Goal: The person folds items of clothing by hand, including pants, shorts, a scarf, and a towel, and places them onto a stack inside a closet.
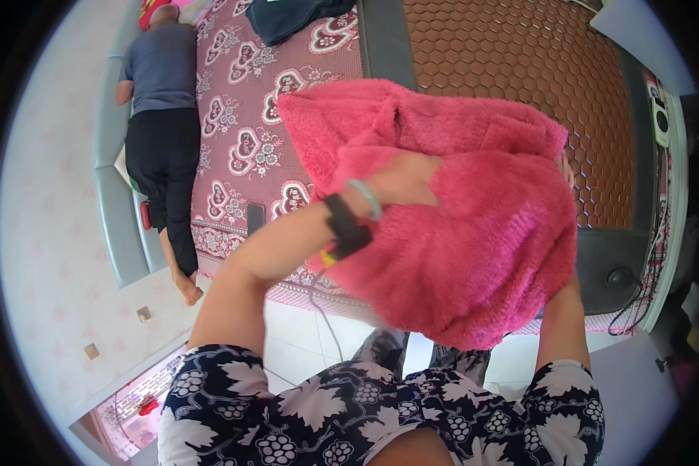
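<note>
A pink fleece blanket (477,233), loosely folded and bunched, lies over the bed's edge in front of me. My left hand (410,177) rests flat-looking on top of the blanket, slightly blurred; a pale green bangle and a black wrist strap are on that arm. My right forearm passes beneath the blanket's right side, and a few fingers of my right hand (568,170) show at its right edge. The blanket covers the rest of that hand.
Under the blanket are a heart-patterned bedspread (244,105) and a brown hexagon-tiled heating mat (518,52). A phone (256,219) lies left, dark folded clothing (291,17) at the top. A person (163,116) lies face down at the far left. A cable (326,320) hangs from my wrist strap.
</note>
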Demonstrator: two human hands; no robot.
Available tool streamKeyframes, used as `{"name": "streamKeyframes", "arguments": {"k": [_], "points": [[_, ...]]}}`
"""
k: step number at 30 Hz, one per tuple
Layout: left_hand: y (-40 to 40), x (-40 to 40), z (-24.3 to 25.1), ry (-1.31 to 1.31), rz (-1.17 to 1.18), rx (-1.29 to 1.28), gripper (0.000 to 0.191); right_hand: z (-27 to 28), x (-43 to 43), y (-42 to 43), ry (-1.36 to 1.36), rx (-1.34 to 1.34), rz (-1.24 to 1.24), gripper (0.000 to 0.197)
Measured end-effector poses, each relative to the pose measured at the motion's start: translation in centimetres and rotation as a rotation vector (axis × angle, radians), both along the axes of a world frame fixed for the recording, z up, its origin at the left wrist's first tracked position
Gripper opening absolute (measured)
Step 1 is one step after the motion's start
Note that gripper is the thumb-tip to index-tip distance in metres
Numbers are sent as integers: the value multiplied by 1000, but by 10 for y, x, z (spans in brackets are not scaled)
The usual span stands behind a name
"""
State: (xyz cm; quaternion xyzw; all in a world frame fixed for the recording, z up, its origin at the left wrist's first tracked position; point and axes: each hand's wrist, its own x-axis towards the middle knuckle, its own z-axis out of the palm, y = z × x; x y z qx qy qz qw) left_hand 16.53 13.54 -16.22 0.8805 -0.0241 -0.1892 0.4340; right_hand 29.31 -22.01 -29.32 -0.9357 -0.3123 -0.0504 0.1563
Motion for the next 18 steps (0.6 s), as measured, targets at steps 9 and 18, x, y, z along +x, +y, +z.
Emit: {"name": "streamKeyframes", "arguments": {"k": [9,18], "points": [[140,-11,-20,-161,194,486,60,-11,31,58,-26,-92,25,51],[156,42,-53,-156,-216,528,76,-41,36,37,195,182,-11,53]]}}
